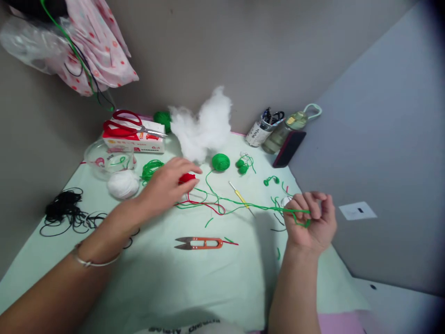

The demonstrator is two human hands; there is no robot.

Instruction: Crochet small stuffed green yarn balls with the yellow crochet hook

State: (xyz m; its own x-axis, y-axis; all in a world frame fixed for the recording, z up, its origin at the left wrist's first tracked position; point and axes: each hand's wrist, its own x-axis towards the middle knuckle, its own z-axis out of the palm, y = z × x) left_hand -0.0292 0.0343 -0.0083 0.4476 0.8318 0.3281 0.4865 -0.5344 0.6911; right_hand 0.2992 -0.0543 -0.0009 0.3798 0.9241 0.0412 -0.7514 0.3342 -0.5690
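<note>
My left hand (166,184) reaches across the pale green table cover (194,278), fingers stretched out over a small red yarn ball (187,177) and touching it. My right hand (311,221) is raised at the right with its fingers curled round a green yarn strand (243,203), which runs left across the cover toward a green yarn ball (220,162). Red strands (201,204) lie tangled with the green ones between my hands. A yellow-handled crochet hook (240,197) rests under the green strand. Orange thread snips (200,242) lie in front of me.
White stuffing (203,125), a white yarn ball (123,184), loose green yarn (151,169), black cord (66,211), a clear bowl (104,160) and a box with red scissors (134,130) crowd the back left. A pen cup (259,130), bottle (285,132) and phone (289,148) stand at the back right.
</note>
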